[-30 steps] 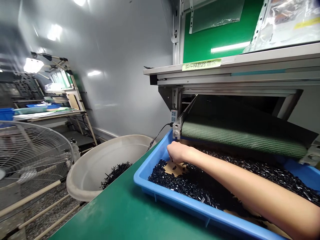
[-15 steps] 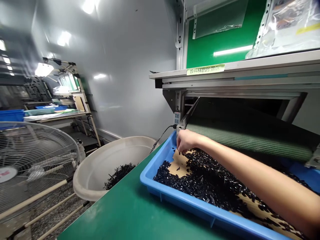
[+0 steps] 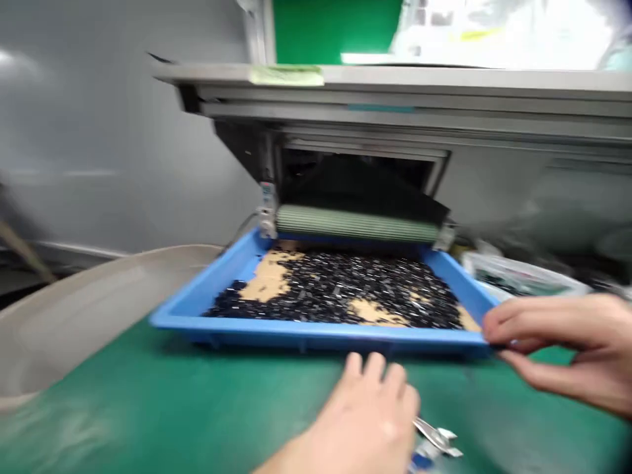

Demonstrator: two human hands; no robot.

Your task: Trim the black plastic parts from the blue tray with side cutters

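Note:
A blue tray (image 3: 316,334) lies on the green table. It holds many small shiny black pieces (image 3: 340,283) over a tan board (image 3: 274,273). At the tray's front right corner, my right hand (image 3: 567,349) has its fingers against the rim and its thumb lower down, gripping the corner. My left hand (image 3: 368,418) is just in front of the tray, above the table, fingers stretched toward the tray's front wall and holding nothing visible. A small metal tool (image 3: 434,436) lies to the right of it, partly hidden and blurred, next to small white and blue scraps.
A conveyor roller (image 3: 358,222) with a green ribbed surface sits at the tray's back edge, beneath a shelf (image 3: 419,82). Left of the green table (image 3: 197,401) stands a large pale tub (image 3: 108,299). A white container (image 3: 526,273) is behind my right hand.
My view has swung right, toward the tray. The hand that was pinched over the tray's far left corner is gone from there. Both hands now show at the tray's front side.

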